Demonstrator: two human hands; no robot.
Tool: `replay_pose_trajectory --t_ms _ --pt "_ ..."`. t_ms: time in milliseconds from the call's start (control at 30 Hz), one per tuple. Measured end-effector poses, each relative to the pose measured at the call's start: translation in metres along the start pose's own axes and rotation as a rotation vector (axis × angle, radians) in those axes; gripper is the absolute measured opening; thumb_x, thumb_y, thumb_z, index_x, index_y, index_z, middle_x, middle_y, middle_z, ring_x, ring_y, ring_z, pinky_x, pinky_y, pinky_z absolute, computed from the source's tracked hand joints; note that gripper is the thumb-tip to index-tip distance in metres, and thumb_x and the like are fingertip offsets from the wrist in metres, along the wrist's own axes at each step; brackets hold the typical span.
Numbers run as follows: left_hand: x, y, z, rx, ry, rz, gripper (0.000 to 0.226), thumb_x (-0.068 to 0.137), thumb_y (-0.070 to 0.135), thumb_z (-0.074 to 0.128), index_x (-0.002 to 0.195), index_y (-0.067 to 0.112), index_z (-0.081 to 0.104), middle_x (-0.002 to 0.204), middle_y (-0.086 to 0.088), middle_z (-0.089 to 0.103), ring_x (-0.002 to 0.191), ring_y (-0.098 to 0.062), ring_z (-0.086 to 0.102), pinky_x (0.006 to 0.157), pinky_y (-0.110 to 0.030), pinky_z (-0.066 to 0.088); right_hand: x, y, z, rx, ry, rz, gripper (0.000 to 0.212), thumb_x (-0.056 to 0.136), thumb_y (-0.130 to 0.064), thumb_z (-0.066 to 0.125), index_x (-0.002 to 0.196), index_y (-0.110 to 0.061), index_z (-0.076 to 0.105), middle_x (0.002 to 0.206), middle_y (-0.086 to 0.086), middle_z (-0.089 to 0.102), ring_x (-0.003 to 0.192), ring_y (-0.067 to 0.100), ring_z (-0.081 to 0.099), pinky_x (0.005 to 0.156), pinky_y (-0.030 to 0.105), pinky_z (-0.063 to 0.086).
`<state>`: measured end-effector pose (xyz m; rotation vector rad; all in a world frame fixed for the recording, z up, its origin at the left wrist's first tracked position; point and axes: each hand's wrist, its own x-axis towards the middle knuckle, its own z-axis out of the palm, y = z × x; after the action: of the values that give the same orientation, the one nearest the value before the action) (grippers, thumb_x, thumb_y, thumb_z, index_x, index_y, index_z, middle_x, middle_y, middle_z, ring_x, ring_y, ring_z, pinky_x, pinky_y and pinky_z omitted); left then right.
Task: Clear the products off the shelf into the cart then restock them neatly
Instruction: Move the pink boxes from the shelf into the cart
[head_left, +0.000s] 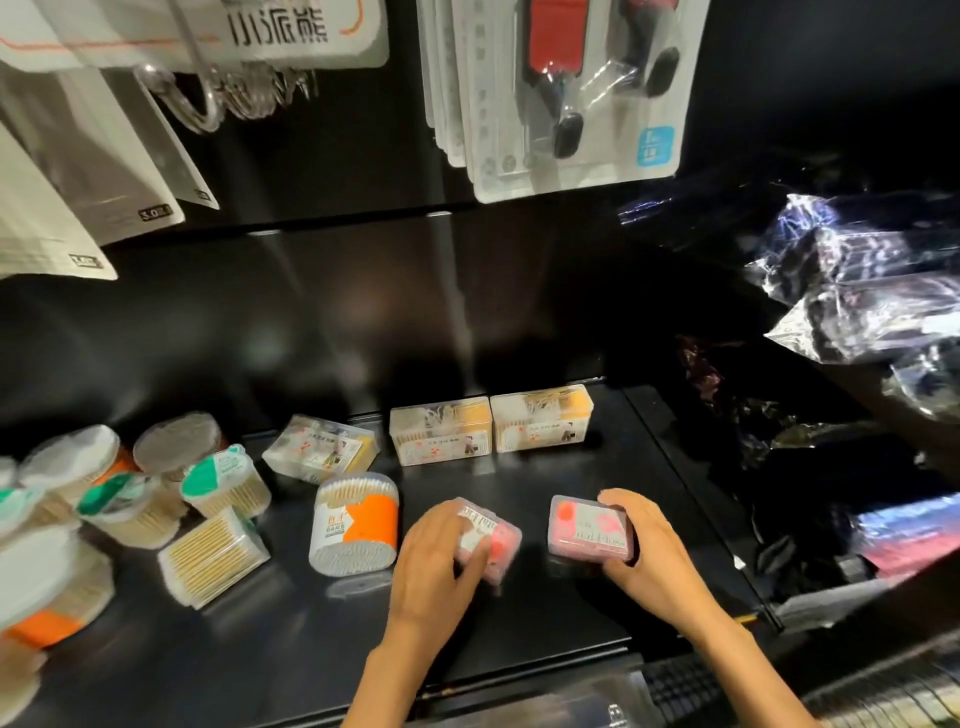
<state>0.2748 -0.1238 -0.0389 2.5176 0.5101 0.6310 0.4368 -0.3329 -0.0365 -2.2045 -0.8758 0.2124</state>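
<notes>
The left hand (441, 553) curls its grip over a pink plastic box (493, 545) lying tilted on the black shelf (519, 618); the right hand (641, 545) grips a second pink box (587, 527) just beside it, thumb over the far edge, fingers under the near side. Both boxes rest on the shelf near its front, so this looks like restocking.

The shelf is glossy, hard metal, and the boxes are smooth, rounded translucent plastic; a careless push could make either skate forward off the lip. The left box is skewed, so it may end up out of line with the 2 clear rectangular boxes (440, 430) set squarely at the back, while a third (319, 449) lies askew.

Close to the left hand stands an oval tub of cotton swabs (356, 525) with an orange label; an elbow or wrist swing could topple it into the loose, tumbled swab tubs (226, 480) at left.
</notes>
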Motion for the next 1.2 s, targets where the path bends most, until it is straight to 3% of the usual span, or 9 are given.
replay_pose_trajectory --t_ms 200,300,367,433,567,700,833,1033,1200 --pt "0.002 0.028 0.002 0.293 -0.088 -0.192 0.075 0.061 0.071 0.050 0.096 0.006 0.063 0.088 -0.008 0.055 0.074 -0.024 0.053 0.050 -0.033 0.045 -0.003 -0.010 0.009 -0.050 0.018 0.042 0.074 0.073 -0.034 0.079 0.135 -0.023 0.039 0.129 -0.013 0.034 0.126 0.008 0.030 0.106 0.024 0.027" --pt "0.003 0.028 -0.006 0.201 -0.141 -0.118 0.068 0.068 0.062 0.058 0.113 0.011 0.060 0.110 -0.003 0.054 0.099 -0.026 0.055 0.075 -0.034 0.049 -0.005 -0.008 0.006 -0.067 0.013 -0.001 0.067 0.074 -0.031 0.079 0.131 -0.021 0.046 0.128 -0.013 0.040 0.126 0.011 0.035 0.100 0.019 0.026" --pt "0.006 0.020 -0.016 0.027 -0.324 -0.063 0.067 0.078 0.042 0.069 0.137 0.021 0.044 0.142 0.009 0.035 0.136 -0.016 0.029 0.110 -0.026 0.024 -0.007 -0.004 0.003 -0.054 -0.022 0.010 0.069 0.073 -0.028 0.080 0.133 -0.021 0.046 0.132 -0.009 0.042 0.128 0.010 0.034 0.106 0.020 0.026" --pt "0.009 0.011 -0.026 -0.098 -0.496 -0.062 0.068 0.082 0.024 0.071 0.142 0.026 0.038 0.153 0.013 0.014 0.144 -0.007 0.004 0.117 -0.025 0.008 -0.010 -0.002 0.000 -0.052 -0.067 0.021 0.072 0.073 -0.026 0.080 0.136 -0.022 0.045 0.138 -0.006 0.039 0.133 0.011 0.031 0.114 0.027 0.025" --pt "-0.004 0.024 -0.024 -0.265 -0.237 -0.235 0.062 0.078 0.025 0.073 0.132 0.028 0.042 0.142 0.016 0.033 0.135 -0.009 0.030 0.110 -0.020 0.026 -0.014 -0.009 0.000 0.019 -0.061 0.114 0.080 0.073 -0.034 0.079 0.141 -0.020 0.038 0.143 -0.005 0.031 0.137 0.012 0.025 0.114 0.028 0.023" --pt "-0.025 0.039 0.002 0.117 -0.126 -0.336 0.098 0.061 0.059 0.077 0.138 0.011 0.038 0.125 0.001 0.046 0.116 -0.016 0.047 0.091 -0.027 0.045 -0.016 -0.019 0.004 0.048 0.008 0.221 0.080 0.077 -0.036 0.074 0.143 -0.015 0.033 0.141 0.000 0.033 0.129 0.015 0.029 0.105 0.028 0.028" --pt "-0.024 0.025 -0.003 -0.139 -0.194 -0.346 0.048 0.064 0.037 0.081 0.102 0.021 0.056 0.097 0.008 0.056 0.093 -0.014 0.058 0.075 -0.032 0.053 -0.017 -0.019 0.001 0.103 -0.041 0.269 0.090 0.075 -0.032 0.077 0.147 -0.015 0.027 0.139 0.003 0.037 0.128 0.018 0.036 0.103 0.029 0.034" --pt "-0.025 0.003 -0.015 -0.300 -0.330 -0.434 0.093 0.071 0.034 0.081 0.145 0.010 0.030 0.140 0.004 0.036 0.134 -0.015 0.036 0.110 -0.027 0.029 -0.016 -0.017 0.002 0.138 -0.043 0.349 0.091 0.079 -0.039 0.072 0.149 -0.010 0.021 0.145 0.006 0.033 0.136 0.020 0.026 0.110 0.035 0.028" --pt "-0.031 0.006 -0.005 -0.203 -0.214 -0.381 0.049 0.064 0.072 0.067 0.087 0.030 0.060 0.086 0.010 0.063 0.085 -0.012 0.062 0.071 -0.040 0.054 -0.016 -0.024 0.003 0.013 -0.073 0.343 0.068 0.077 -0.042 0.072 0.134 -0.017 0.045 0.118 -0.002 0.034 0.118 0.016 0.030 0.105 0.030 0.031"
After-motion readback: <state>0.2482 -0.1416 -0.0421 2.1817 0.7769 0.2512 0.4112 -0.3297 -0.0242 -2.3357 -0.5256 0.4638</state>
